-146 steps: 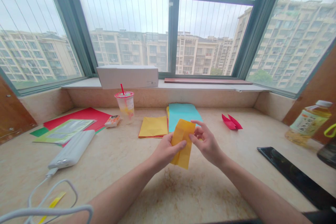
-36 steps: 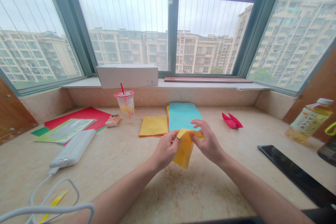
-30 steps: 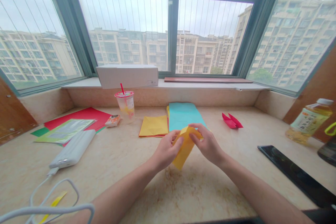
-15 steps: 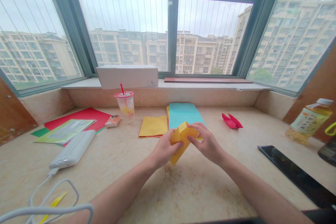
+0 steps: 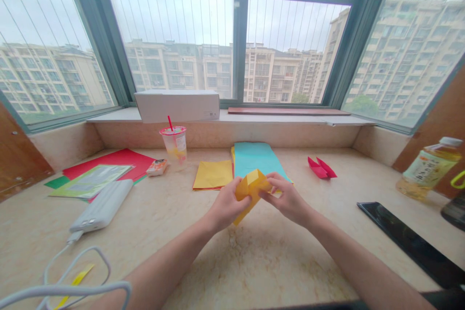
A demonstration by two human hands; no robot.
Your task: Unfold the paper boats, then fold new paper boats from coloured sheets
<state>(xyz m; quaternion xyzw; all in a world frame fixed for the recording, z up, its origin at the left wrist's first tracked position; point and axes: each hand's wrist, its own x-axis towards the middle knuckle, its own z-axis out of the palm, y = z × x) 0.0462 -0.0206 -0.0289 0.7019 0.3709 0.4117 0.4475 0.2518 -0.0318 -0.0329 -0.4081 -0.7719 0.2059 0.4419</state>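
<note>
A folded piece of yellow paper (image 5: 253,185) is held above the counter, between my two hands. My left hand (image 5: 229,203) is closed on its left side, thumb across the near face. On the other side, my right hand (image 5: 285,196) pinches the right edge between thumb and fingers. Part of the paper is hidden behind the fingers. Just beyond lies a light blue sheet (image 5: 254,157) on top of other paper. To its left is a stack of yellow paper squares (image 5: 213,174). A folded red paper shape (image 5: 321,168) rests farther right.
At left are red sheets (image 5: 112,162), a white power bank (image 5: 103,206) with a looping cable (image 5: 72,290), a small orange-and-white packet (image 5: 157,167) and a drink cup (image 5: 174,145). A black phone (image 5: 410,242) and a drink bottle (image 5: 430,169) are at right. A white box (image 5: 177,106) sits on the sill.
The yellow paper has tilted slightly in my hands, and its lower tip is a little higher. My right fingers have shifted down along its right edge.
</note>
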